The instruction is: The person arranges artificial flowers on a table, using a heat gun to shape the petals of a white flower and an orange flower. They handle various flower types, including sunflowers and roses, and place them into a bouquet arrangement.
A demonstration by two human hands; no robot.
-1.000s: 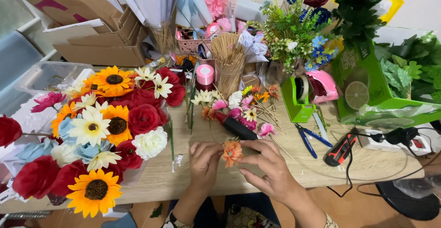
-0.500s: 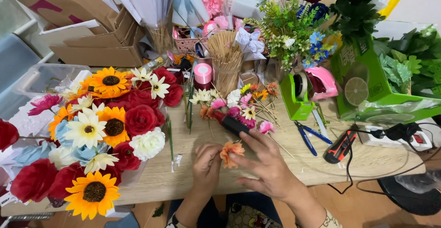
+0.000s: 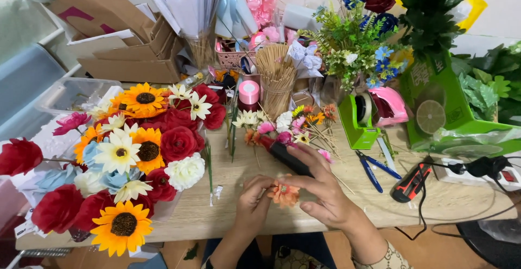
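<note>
Wooden table [image 3: 347,204] | orange flower [image 3: 283,194] pinched between left hand [image 3: 252,201] and right hand [image 3: 320,193] grips

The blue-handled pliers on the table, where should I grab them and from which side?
Grip the blue-handled pliers by their two blue handles, which splay toward the near table edge. Come from above on the near side: the jaws point away toward the green tape dispenser, and the right hand lies just left of them.

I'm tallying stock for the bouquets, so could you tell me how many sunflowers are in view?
3: one sunflower at the back of the flower pile, one in its middle, one at the front table edge. Others may be hidden underneath.
</note>
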